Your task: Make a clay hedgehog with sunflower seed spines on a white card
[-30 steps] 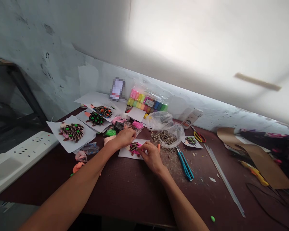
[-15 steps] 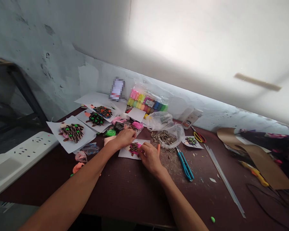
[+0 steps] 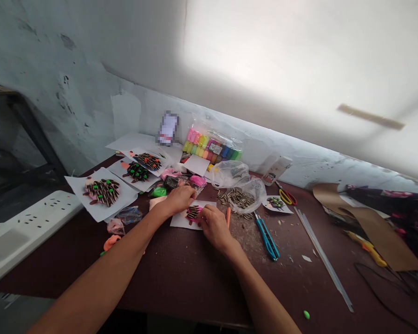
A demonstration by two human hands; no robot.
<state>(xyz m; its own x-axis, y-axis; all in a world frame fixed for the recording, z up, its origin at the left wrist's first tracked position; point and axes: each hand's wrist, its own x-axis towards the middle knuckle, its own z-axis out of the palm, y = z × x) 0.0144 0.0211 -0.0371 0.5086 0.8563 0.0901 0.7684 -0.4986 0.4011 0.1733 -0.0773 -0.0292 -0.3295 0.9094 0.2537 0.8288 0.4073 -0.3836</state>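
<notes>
A small white paper (image 3: pixel 176 221) lies on the table with a clay hedgehog (image 3: pixel 191 213) on it; striped sunflower seeds stick out of its pink body. My left hand (image 3: pixel 180 199) rests over the paper's upper left, its fingers curled together and their tips partly hidden. At the hedgehog's right side, my right hand (image 3: pixel 214 226) has thumb and fingers pinched against the pink clay; whatever sits between them is hidden. Right of that hand stands an orange stick-like piece (image 3: pixel 228 216). Loose sunflower seeds (image 3: pixel 238 198) spill from a clear plastic bag (image 3: pixel 252 192) beyond it.
Finished-looking seed hedgehogs on paper (image 3: pixel 104 191) lie at left beside a white power strip (image 3: pixel 31 222). Coloured clay packs (image 3: pixel 212 148) lean at the back. To the right are a teal utility knife (image 3: pixel 267 239), scissors (image 3: pixel 288 196), glue sticks (image 3: pixel 323 260) and a yellow glue gun (image 3: pixel 369 250).
The view has shifted slightly. My right hand has moved very little at the hedgehog's right side, and my left hand stays in place over the paper.
</notes>
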